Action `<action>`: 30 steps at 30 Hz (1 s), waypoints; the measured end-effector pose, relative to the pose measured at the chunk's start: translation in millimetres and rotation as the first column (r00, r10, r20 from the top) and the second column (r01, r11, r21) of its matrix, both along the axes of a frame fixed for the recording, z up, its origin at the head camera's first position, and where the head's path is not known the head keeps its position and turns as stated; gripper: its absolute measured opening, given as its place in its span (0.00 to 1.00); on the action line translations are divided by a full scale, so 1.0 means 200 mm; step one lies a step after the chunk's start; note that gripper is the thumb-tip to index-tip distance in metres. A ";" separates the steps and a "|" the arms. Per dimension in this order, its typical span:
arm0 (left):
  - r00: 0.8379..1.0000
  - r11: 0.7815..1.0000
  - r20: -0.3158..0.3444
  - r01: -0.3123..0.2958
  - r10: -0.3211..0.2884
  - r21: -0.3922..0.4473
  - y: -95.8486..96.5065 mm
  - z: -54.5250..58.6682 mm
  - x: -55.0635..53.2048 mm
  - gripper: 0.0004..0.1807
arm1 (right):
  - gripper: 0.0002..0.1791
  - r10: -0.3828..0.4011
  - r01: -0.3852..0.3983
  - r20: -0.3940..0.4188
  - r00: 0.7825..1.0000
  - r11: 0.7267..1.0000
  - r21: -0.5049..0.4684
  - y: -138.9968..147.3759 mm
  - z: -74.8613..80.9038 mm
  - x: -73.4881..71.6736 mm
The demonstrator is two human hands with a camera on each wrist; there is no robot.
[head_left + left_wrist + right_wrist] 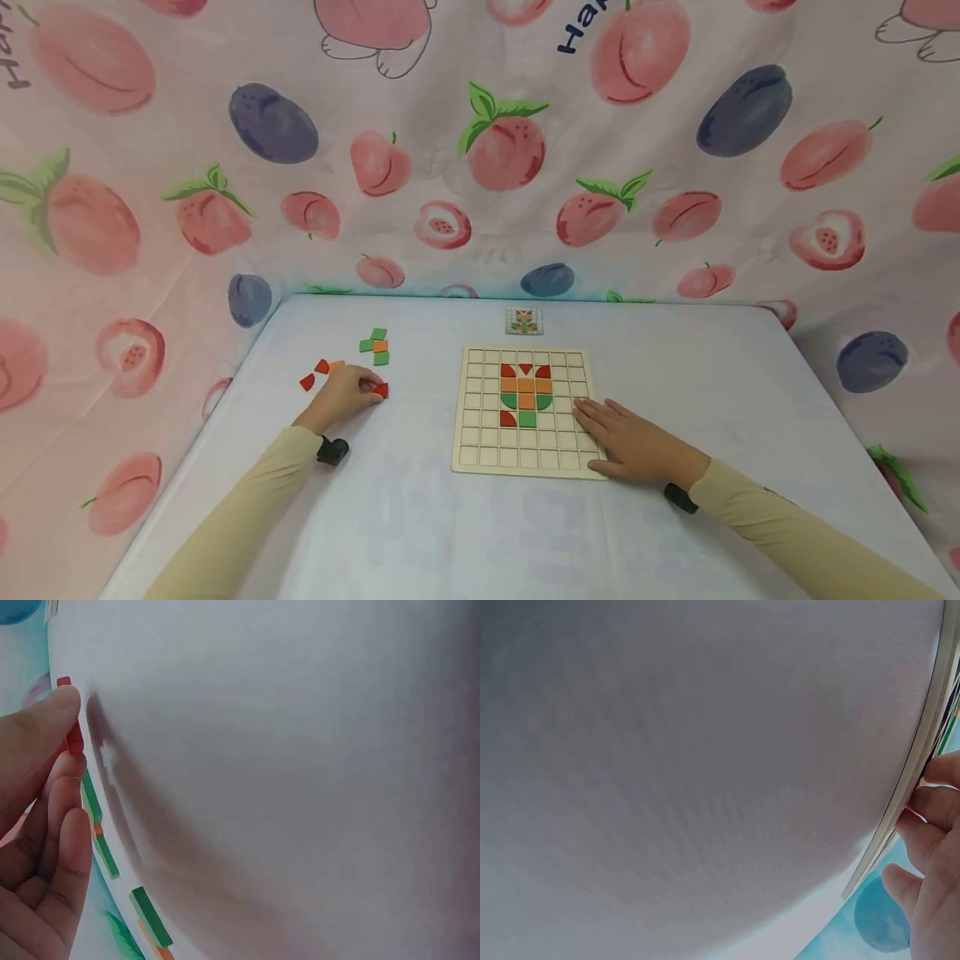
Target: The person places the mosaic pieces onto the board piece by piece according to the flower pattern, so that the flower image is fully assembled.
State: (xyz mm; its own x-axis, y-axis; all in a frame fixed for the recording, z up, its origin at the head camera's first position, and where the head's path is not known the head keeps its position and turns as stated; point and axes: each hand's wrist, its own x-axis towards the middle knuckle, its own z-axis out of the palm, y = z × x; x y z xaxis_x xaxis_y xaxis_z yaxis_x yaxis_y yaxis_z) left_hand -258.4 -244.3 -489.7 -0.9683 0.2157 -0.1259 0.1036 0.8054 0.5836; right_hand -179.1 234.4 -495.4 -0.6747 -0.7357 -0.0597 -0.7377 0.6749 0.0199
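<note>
My left hand (343,398) pinches a small red tile (382,390) between thumb and fingers, left of the board; in the left wrist view the red tile (74,739) stands on edge in the fingertips. My right hand (641,442) rests with its fingers extended on the right edge of a square wooden grid board (487,456). On the board, red, orange and green tiles form a flower-like figure. Its top has a red triangle (526,369) between red quarter-rounds, and low down a red quarter-round (507,418) sits beside a green square (527,418).
Beyond my left hand lie loose tiles: several green ones (381,358) round an orange square (381,345), two red ones (307,382) and a partly hidden orange one (337,364). A small pattern card (524,320) lies behind the board. Fruit-printed cloth (442,167) hangs behind the table.
</note>
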 end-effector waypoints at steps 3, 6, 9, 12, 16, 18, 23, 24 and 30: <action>1.000 1.000 0.023 0.010 -0.010 0.003 0.02 0.01 0.01 0.12 | 0.43 -0.018 0.017 0.037 0.999 1.000 0.018 0.00 0.01 0.00; 0.999 1.000 0.045 0.026 -0.026 0.001 0.02 0.02 0.01 0.15 | 0.43 -0.020 0.019 0.043 0.999 1.000 0.024 0.00 0.01 0.00; 0.995 0.997 0.061 0.073 -0.073 0.006 0.01 0.03 0.00 0.18 | 0.43 -0.014 0.013 0.038 0.999 1.000 0.016 0.00 0.01 -0.01; 0.987 0.989 0.073 0.145 -0.146 0.017 -0.01 0.04 -0.01 0.20 | 0.42 -0.009 0.008 0.033 0.999 1.000 0.011 0.00 0.01 -0.01; 0.965 0.968 0.083 0.249 -0.249 0.020 -0.03 0.05 -0.04 0.20 | 0.42 -0.006 0.006 0.030 1.000 1.000 0.012 0.00 0.00 -0.01; 0.958 0.962 0.088 0.273 -0.274 0.023 -0.04 0.06 -0.04 0.20 | 0.42 -0.006 0.005 0.033 0.999 1.000 0.018 0.00 0.00 -0.01; 0.962 0.967 0.095 0.253 -0.255 0.031 -0.07 0.05 -0.05 0.18 | 0.42 -0.001 0.001 0.041 0.999 1.000 0.005 -0.01 0.00 -0.01; 0.965 0.969 0.094 0.244 -0.245 0.028 -0.07 0.04 -0.05 0.17 | 0.43 -0.001 0.001 0.036 0.999 1.000 0.005 -0.01 0.00 -0.01; 0.979 0.981 0.064 0.190 -0.192 0.030 -0.04 0.01 -0.06 0.17 | 0.43 -0.004 0.004 -0.002 1.000 1.000 0.007 0.00 -0.02 -0.01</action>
State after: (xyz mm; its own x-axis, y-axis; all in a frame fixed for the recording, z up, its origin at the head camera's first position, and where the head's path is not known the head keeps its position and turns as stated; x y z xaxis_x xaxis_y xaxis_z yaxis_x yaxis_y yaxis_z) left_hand -270.1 -253.0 -487.5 -0.8987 0.3994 -0.1812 0.2143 0.7603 0.6132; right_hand -180.6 234.5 -498.7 -0.6775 -0.7328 -0.0637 -0.7352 0.6774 0.0256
